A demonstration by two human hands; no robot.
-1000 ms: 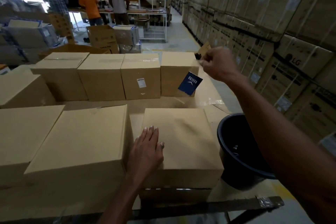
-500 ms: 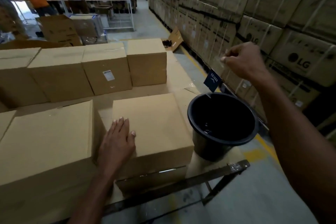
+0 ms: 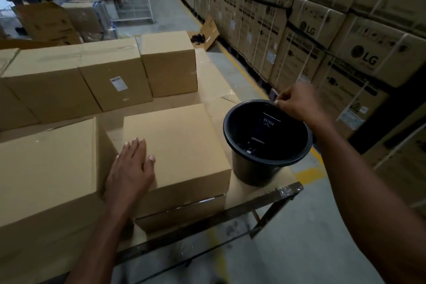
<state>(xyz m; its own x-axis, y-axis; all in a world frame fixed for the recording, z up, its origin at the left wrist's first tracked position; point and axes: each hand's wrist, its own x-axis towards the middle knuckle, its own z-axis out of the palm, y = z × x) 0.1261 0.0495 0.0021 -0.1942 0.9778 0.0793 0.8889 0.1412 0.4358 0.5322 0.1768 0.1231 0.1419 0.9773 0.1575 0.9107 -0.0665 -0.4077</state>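
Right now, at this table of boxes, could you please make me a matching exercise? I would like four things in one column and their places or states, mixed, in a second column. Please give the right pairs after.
Column one
1. left hand
2. right hand
3. blue card
4. black bucket

Column two
A. upright inside the bucket
B. flat on top of the near box
C. standing at the right corner of the table, beside the near box
D. at the bucket's far rim, fingers curled

Pairs: 1-B, 2-D, 3-A, 4-C
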